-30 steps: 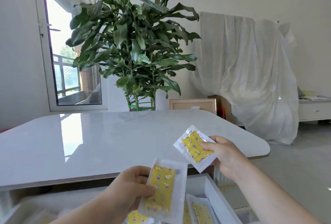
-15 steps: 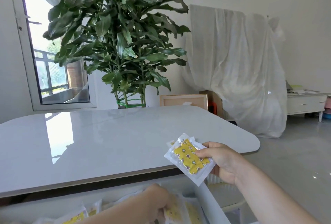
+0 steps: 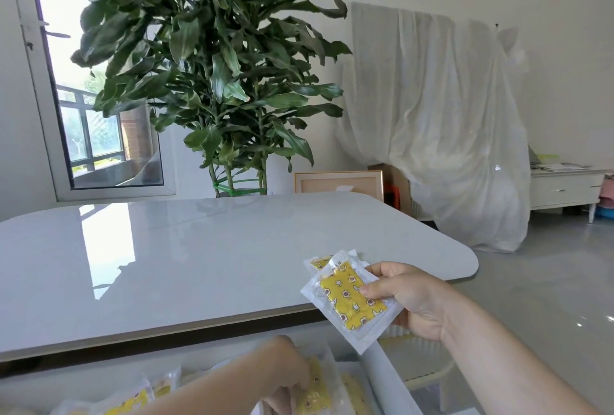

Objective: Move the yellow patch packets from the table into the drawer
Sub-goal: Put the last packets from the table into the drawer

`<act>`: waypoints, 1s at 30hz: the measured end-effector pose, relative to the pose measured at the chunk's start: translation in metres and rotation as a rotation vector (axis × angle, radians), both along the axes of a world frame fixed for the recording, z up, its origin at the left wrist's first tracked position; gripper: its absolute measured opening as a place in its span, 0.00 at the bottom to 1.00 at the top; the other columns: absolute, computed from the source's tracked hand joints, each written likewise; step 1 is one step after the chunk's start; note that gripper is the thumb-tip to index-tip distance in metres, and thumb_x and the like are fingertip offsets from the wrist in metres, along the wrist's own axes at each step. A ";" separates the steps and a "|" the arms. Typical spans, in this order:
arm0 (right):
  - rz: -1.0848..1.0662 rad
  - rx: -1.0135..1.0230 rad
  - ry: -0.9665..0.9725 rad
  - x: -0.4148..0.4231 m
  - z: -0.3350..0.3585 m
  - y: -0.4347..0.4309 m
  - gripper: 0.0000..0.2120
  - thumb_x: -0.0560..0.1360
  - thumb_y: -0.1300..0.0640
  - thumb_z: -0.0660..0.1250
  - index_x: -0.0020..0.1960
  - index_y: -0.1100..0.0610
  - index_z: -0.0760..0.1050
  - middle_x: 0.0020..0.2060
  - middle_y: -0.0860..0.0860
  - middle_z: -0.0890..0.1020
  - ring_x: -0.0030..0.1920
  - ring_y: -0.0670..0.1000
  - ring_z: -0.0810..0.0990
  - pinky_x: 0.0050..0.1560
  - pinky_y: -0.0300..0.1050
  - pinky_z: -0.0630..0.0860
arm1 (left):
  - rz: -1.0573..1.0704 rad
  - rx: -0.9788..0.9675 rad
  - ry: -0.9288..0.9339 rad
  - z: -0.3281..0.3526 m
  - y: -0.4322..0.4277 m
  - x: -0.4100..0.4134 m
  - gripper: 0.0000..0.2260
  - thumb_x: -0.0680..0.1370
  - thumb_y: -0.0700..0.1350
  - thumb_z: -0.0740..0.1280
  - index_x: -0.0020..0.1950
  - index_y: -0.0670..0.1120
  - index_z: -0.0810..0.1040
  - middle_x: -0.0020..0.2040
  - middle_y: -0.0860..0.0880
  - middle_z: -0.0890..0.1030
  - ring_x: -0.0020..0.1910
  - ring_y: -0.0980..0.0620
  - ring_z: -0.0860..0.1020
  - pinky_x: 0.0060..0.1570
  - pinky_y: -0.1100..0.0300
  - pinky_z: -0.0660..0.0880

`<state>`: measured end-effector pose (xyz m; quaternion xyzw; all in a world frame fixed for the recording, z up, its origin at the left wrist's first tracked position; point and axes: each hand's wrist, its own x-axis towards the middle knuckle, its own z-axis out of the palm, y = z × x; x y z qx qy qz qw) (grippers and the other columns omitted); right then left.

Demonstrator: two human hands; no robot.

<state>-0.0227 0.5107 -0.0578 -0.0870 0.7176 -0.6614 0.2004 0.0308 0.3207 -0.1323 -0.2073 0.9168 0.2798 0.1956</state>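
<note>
Room: white walls and a glossy pale floor. A large leafy plant stands behind the table's far edge, beside a window. A translucent white sheet drapes over furniture at the right.
Tabletop: smooth, glossy, pale grey, with rounded corners. It reflects the window light.
Drawer: white, pulled out below the tabletop's near edge. Its right wall is a flat, smooth panel.
Right hand: raised over the tabletop's near right corner. The thumb lies on top and the fingers curl beneath, pinching two packets fanned together.
Front packet: rectangular clear-film pouch with a wide white sealed border. The yellow patch inside is printed with small brown-and-white figures and white stars. It is tilted, with one corner pointing down toward the drawer.
Rear packet: same kind. Only its upper left corner shows behind the front packet.
Left hand: low inside the drawer and blurred. The fingers bend down over the drawer packet with the thumb under its edge, gripping it.
Drawer packet: yellow patch in crinkled clear film, near the drawer's right wall.
Loose packets: several more of the same kind lie overlapping toward the drawer's left. They are blurred.
</note>
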 end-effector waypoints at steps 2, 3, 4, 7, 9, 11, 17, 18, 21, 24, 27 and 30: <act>0.007 0.041 0.007 0.001 0.001 -0.001 0.12 0.72 0.71 0.67 0.54 0.62 0.78 0.46 0.62 0.85 0.45 0.60 0.84 0.48 0.52 0.80 | -0.041 0.101 -0.017 0.019 -0.005 0.007 0.19 0.74 0.46 0.68 0.62 0.42 0.71 0.52 0.45 0.80 0.52 0.45 0.81 0.54 0.56 0.79; 0.009 0.071 0.012 0.002 0.000 -0.002 0.12 0.72 0.72 0.67 0.53 0.62 0.78 0.45 0.61 0.86 0.43 0.59 0.84 0.44 0.50 0.81 | -0.042 0.153 -0.025 0.033 -0.008 0.015 0.17 0.74 0.47 0.69 0.59 0.41 0.73 0.47 0.44 0.80 0.48 0.45 0.83 0.51 0.54 0.81; 0.012 0.109 0.015 0.002 -0.002 -0.004 0.11 0.72 0.72 0.67 0.52 0.61 0.79 0.43 0.60 0.86 0.39 0.57 0.84 0.39 0.46 0.81 | -0.070 0.182 0.001 0.044 -0.011 0.020 0.16 0.74 0.48 0.69 0.57 0.40 0.75 0.45 0.44 0.80 0.43 0.46 0.84 0.49 0.53 0.82; 0.049 0.279 0.002 0.005 -0.015 -0.011 0.10 0.70 0.71 0.67 0.44 0.57 0.78 0.36 0.55 0.84 0.33 0.52 0.82 0.38 0.43 0.78 | -0.145 0.175 0.098 0.080 -0.026 0.045 0.14 0.75 0.47 0.67 0.57 0.40 0.77 0.45 0.44 0.80 0.35 0.50 0.80 0.45 0.56 0.82; 0.077 0.398 -0.016 0.007 -0.024 -0.015 0.10 0.70 0.70 0.67 0.41 0.56 0.77 0.36 0.54 0.84 0.34 0.52 0.82 0.40 0.45 0.78 | -0.172 0.201 0.220 0.098 -0.042 0.062 0.12 0.75 0.46 0.66 0.55 0.42 0.78 0.44 0.44 0.81 0.37 0.50 0.79 0.44 0.56 0.81; 0.089 0.489 -0.039 0.009 -0.032 -0.018 0.10 0.71 0.70 0.66 0.41 0.56 0.76 0.37 0.54 0.83 0.35 0.51 0.82 0.40 0.44 0.79 | -0.147 0.306 0.360 0.108 -0.058 0.078 0.08 0.75 0.44 0.67 0.53 0.43 0.79 0.43 0.44 0.82 0.37 0.51 0.80 0.43 0.56 0.81; 0.135 0.699 -0.085 0.008 -0.057 -0.037 0.09 0.73 0.69 0.66 0.50 0.58 0.76 0.39 0.52 0.81 0.40 0.50 0.82 0.44 0.43 0.79 | 0.096 0.587 0.595 0.103 -0.091 0.095 0.07 0.78 0.41 0.65 0.50 0.39 0.80 0.37 0.44 0.81 0.35 0.48 0.80 0.37 0.56 0.79; 0.126 0.751 -0.050 0.008 -0.060 -0.041 0.11 0.73 0.68 0.68 0.53 0.57 0.76 0.40 0.51 0.79 0.43 0.50 0.81 0.44 0.40 0.76 | 0.118 0.604 0.601 0.102 -0.094 0.094 0.07 0.78 0.41 0.65 0.50 0.38 0.80 0.37 0.44 0.80 0.35 0.48 0.79 0.36 0.56 0.78; 0.063 0.854 0.023 0.005 -0.069 -0.048 0.22 0.72 0.64 0.70 0.65 0.59 0.73 0.55 0.54 0.78 0.52 0.52 0.74 0.49 0.39 0.70 | 0.170 0.672 0.613 0.099 -0.104 0.091 0.07 0.78 0.40 0.64 0.50 0.37 0.80 0.36 0.43 0.78 0.34 0.48 0.77 0.33 0.58 0.77; 0.019 0.907 0.018 0.005 -0.075 -0.053 0.25 0.73 0.63 0.70 0.69 0.61 0.70 0.62 0.56 0.76 0.54 0.53 0.73 0.49 0.42 0.71 | 0.185 0.718 0.609 0.094 -0.110 0.089 0.07 0.78 0.38 0.64 0.50 0.37 0.79 0.35 0.43 0.77 0.32 0.48 0.76 0.31 0.58 0.76; 0.030 0.909 -0.026 0.004 -0.082 -0.058 0.20 0.73 0.63 0.71 0.64 0.61 0.73 0.51 0.54 0.80 0.48 0.52 0.79 0.50 0.44 0.78 | 0.202 0.733 0.603 0.089 -0.114 0.090 0.06 0.78 0.38 0.65 0.49 0.36 0.80 0.34 0.43 0.77 0.32 0.48 0.76 0.32 0.57 0.75; 0.077 0.830 -0.146 0.001 -0.086 -0.060 0.13 0.72 0.66 0.70 0.57 0.62 0.76 0.47 0.56 0.85 0.44 0.54 0.85 0.48 0.56 0.82 | 0.233 0.760 0.609 0.089 -0.117 0.091 0.06 0.77 0.38 0.65 0.48 0.36 0.80 0.34 0.43 0.77 0.31 0.47 0.75 0.31 0.57 0.75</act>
